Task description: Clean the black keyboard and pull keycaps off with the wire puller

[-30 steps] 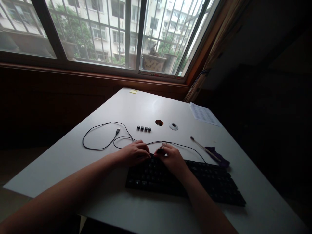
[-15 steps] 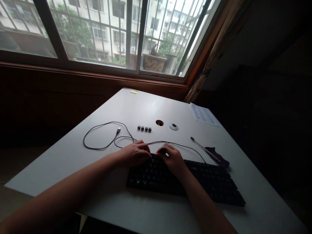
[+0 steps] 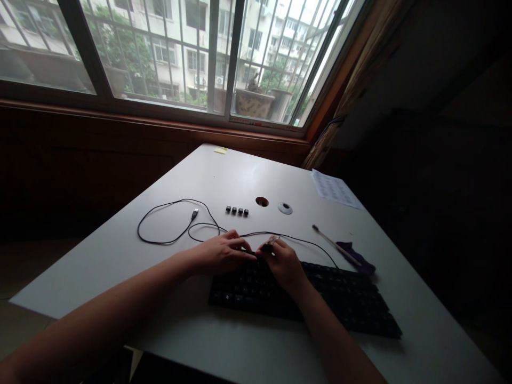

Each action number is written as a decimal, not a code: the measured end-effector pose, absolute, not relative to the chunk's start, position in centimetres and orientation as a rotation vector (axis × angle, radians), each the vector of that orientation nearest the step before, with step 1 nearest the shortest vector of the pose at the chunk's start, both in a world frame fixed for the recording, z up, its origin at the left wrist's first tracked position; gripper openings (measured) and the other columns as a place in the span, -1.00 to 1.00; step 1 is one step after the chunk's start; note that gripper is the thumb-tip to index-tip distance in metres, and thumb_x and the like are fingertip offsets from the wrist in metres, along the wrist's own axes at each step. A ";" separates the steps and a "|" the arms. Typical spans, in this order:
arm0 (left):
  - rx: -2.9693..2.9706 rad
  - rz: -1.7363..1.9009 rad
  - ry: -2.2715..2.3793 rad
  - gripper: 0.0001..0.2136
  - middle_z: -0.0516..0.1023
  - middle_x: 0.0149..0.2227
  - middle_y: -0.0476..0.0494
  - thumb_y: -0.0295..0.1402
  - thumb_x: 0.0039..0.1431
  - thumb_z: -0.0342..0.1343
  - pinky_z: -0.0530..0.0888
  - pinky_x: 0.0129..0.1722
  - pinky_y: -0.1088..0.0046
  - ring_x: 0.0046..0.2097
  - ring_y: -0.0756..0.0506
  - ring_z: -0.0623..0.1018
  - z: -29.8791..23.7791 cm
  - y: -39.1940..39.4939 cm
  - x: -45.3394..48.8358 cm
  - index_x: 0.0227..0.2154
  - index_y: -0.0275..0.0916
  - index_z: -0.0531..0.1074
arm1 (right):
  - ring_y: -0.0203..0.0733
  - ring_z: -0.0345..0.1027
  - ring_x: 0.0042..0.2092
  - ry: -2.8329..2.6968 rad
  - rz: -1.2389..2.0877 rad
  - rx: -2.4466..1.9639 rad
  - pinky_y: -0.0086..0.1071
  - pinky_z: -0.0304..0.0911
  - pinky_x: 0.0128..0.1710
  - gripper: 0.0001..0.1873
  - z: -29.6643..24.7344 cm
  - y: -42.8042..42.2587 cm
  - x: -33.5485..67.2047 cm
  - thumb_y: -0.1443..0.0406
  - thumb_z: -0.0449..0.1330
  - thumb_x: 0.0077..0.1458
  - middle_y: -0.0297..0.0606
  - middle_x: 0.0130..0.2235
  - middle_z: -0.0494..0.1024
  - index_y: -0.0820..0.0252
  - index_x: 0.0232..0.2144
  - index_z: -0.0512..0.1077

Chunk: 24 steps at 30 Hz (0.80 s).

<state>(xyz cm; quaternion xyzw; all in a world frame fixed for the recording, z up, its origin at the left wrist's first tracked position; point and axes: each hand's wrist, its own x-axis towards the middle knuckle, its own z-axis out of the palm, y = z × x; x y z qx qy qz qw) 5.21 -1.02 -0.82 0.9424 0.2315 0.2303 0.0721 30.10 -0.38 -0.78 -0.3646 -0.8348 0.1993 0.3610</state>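
Keyboard (image 3: 340, 293), black, lying flat at the near side of the white table (image 3: 120, 266), and both hands are at its far edge, left of its middle! The left hand (image 3: 228, 250) has its fingers bent and bunched low over the keys; whether anything is pinched between those fingertips, I can't tell. Right beside it, the right hand (image 3: 286, 261) works a narrow grip, thumb and fingers closed around a small dark tool (image 3: 267, 247) with thin pale parts showing above it. Now for the lettering: a pale mark sits on a key in the bottom row at the left, too small to make out, and the other legends drown in shadow. Beyond the hands, four black keycaps (image 3: 240, 212) stand in a neat row, any characters too tiny to read. The black cable (image 3: 184, 199) loops out left, ending in a metal-tipped USB plug (image 3: 195, 214). Over on the right, a brush (image 3: 336, 245) lies partly across a purple cloth (image 3: 367, 265). Farther back, a printed sheet (image 3: 336, 189) carries lines of text, all illegible from here, and a yellow note (image 3: 220, 151) rests by the far corner.
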 end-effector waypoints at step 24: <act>2.605 0.860 0.877 -0.77 0.59 -0.10 -0.20 -0.28 0.37 0.09 0.49 -0.06 0.31 -0.08 -0.15 0.51 -1.0 -1.0 5.7 0.01 -0.19 0.49 | -0.17 0.41 -0.30 -1.826 0.822 -0.931 -0.27 0.33 -0.24 -0.84 0.2 0.2 30.7 0.17 0.32 0.14 -0.27 -0.35 0.53 0.13 -0.38 0.53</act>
